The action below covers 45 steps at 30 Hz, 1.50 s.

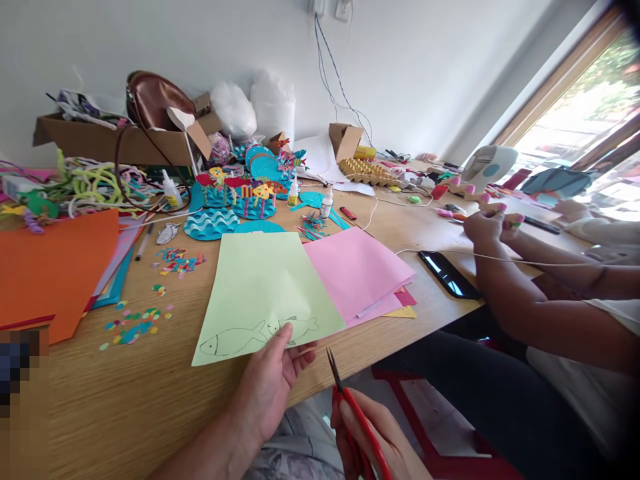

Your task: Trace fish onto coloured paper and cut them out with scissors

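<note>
My left hand (274, 373) grips the near edge of a light green sheet (265, 280), thumb on top and fingers beneath. Two fish outlines are drawn along the sheet's near edge; the thumb lies over part of the right one. My right hand (375, 433) holds red-handled scissors (364, 427) just right of my left hand, beyond the table's edge. The blades point up and away, slightly parted, and do not touch the paper. Pink sheets (357, 273) lie to the right, partly under the green one.
Orange sheets (55, 267) and scattered paper dots (135, 327) lie left. Blue paper decorations (255, 203), glue bottles (326, 203) and a cardboard box (120, 143) stand behind. A phone (449, 275) lies right, beside another person's arms (530, 307).
</note>
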{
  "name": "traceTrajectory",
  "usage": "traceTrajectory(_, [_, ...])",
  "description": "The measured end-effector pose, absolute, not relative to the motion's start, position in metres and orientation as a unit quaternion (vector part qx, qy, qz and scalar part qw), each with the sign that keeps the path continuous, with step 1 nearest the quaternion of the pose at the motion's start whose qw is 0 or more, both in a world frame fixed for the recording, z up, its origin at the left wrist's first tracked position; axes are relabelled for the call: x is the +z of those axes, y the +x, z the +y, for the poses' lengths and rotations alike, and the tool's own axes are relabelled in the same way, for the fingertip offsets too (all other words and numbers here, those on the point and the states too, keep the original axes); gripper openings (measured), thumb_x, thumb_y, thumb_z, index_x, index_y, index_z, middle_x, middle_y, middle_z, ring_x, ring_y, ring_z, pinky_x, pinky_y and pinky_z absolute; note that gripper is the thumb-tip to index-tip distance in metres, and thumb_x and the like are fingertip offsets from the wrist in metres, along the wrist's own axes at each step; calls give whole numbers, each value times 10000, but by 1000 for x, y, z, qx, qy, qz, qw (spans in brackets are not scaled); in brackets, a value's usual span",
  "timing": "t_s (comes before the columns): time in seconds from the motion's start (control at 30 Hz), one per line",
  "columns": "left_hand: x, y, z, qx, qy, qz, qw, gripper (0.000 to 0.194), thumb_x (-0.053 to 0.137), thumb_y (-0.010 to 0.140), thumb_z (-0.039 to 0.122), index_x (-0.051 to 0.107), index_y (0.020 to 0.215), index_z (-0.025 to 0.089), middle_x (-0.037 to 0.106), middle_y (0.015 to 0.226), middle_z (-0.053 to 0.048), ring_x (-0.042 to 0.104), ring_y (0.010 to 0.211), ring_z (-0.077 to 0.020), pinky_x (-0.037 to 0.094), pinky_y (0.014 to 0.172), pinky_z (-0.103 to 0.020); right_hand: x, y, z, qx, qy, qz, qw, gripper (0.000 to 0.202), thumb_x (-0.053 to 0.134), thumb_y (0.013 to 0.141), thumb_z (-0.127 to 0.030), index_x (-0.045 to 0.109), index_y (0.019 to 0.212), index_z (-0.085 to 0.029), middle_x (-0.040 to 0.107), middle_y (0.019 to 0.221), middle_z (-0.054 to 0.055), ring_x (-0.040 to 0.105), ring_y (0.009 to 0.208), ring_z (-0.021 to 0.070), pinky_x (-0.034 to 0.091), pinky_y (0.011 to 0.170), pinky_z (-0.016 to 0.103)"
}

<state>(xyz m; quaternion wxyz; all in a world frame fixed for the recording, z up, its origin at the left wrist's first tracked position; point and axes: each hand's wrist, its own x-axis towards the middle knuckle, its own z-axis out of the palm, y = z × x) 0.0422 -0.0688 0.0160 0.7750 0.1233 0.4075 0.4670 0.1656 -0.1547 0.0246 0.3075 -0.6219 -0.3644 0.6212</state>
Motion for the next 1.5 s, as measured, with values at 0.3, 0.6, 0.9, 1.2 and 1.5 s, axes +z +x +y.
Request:
traceTrajectory(0.3, [14,42,-73,483,130,381,778,152,514,854,136,600,973,95,696,953,-125,674,783,-189,558,719,-296,23,165,-133,620,-627,-370,292,610,394,676,-775,491,731,-176,472,459,-37,453,413,98,304,409,200])
traceTrajectory(0.6, [13,39,-72,494,142,364,777,179,583,814,180,626,974,113,691,993,-111,666,812,-194,552,751,-319,33,163,-132,622,-639,-362,271,664,403,604,-821,506,713,-174,480,443,-35,463,403,100,303,421,208])
traceTrajectory(0.9, [8,38,-76,483,132,370,782,168,605,808,196,626,960,127,701,941,-86,666,761,-176,560,753,-320,30,164,-126,620,-631,-372,283,604,383,705,-757,503,711,-165,491,441,-32,481,399,96,272,416,201])
traceTrajectory(1.2, [8,38,-77,479,134,373,783,128,623,792,195,626,878,101,698,907,-103,666,733,-171,570,712,-298,30,165,-127,643,-613,-350,297,559,432,719,-723,479,711,-166,494,449,-38,499,391,95,297,403,192])
traceTrajectory(1.5, [6,37,-76,476,138,362,789,124,619,794,206,628,874,111,690,937,-106,657,768,-176,563,735,-313,27,158,-128,644,-609,-336,318,632,433,618,-804,465,694,-177,441,349,-53,404,301,75,244,336,183])
